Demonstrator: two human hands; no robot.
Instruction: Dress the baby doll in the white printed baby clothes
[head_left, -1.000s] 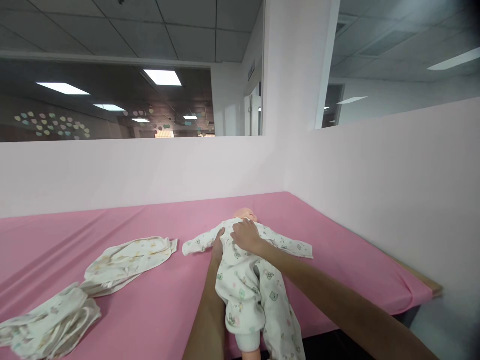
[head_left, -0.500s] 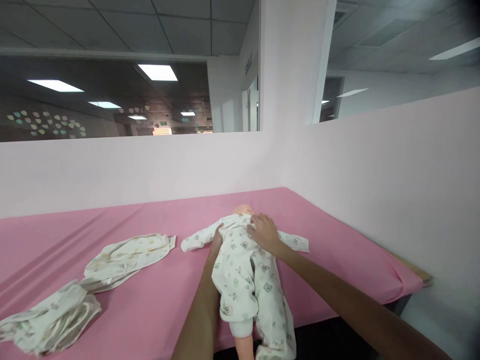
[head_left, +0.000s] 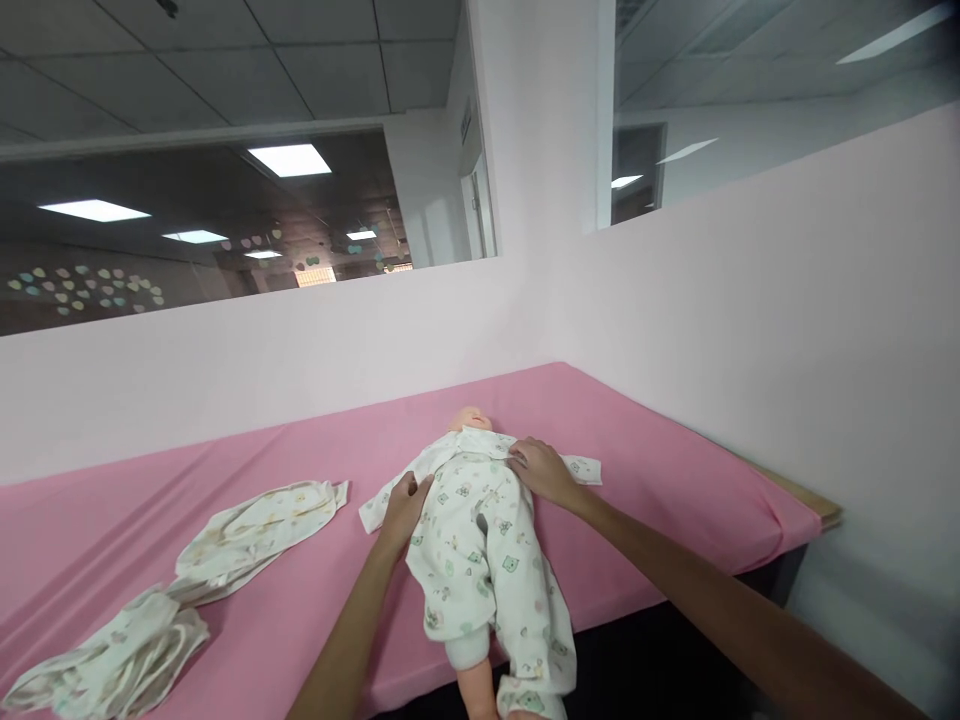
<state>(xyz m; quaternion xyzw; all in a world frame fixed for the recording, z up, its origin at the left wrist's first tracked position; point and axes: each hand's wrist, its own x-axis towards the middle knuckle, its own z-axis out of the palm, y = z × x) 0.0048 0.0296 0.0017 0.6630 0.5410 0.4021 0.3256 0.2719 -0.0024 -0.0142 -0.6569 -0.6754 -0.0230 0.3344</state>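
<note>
A baby doll (head_left: 470, 420) lies on its back on the pink-covered table (head_left: 637, 460), dressed in a white printed romper (head_left: 480, 540). Its legs hang over the near edge. My left hand (head_left: 403, 508) rests against the doll's left side by the spread sleeve, fingers curled on the cloth. My right hand (head_left: 541, 470) lies on the romper at the doll's right shoulder, fingers pressed onto the fabric near the other sleeve.
A crumpled white printed garment (head_left: 255, 525) lies on the pink cover to the left, with more bunched cloth (head_left: 112, 655) at the near left. Pale partition walls (head_left: 750, 300) close the table at the back and right.
My right hand slid from the doll's chest out to its right shoulder. My left hand moved down and outward along the doll's left side. The view shifted, so the doll shows more fully.
</note>
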